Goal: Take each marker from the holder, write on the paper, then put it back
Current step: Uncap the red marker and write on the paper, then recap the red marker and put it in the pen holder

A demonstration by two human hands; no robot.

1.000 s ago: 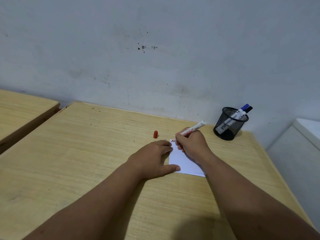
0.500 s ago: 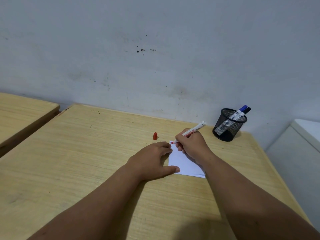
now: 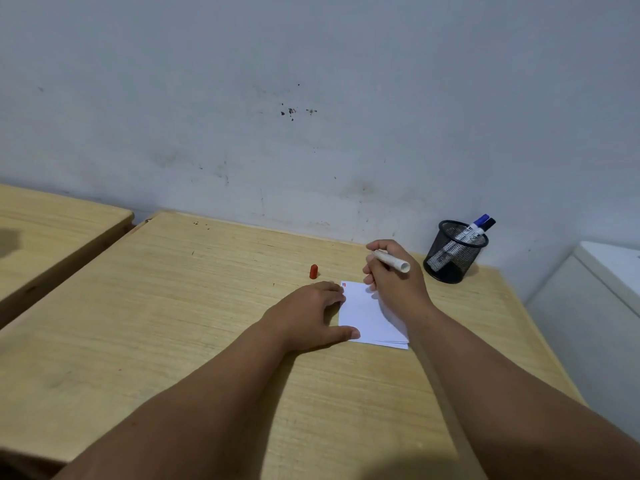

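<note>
A small white paper [image 3: 367, 313] lies on the wooden desk [image 3: 194, 306], with tiny red and blue marks at its top left corner. My left hand [image 3: 311, 315] rests flat on the paper's left edge, fingers spread. Just above the paper's top right, my right hand [image 3: 394, 278] grips a white marker [image 3: 393, 260] whose butt end points right; its tip is hidden in my fingers. The marker's red cap [image 3: 313, 271] stands on the desk left of the paper. A black mesh holder [image 3: 452, 252] at the back right holds a blue-capped marker [image 3: 479, 221] and a black-capped one.
A second wooden desk [image 3: 52, 233] stands to the left across a narrow gap. The grey wall [image 3: 311, 116] runs right behind the desk. A white cabinet or appliance [image 3: 602, 289] stands close to the desk's right edge.
My right hand has lifted the marker's tip off the paper's corner and moved up and right, turning the marker more level. The left hand has stayed on the paper.
</note>
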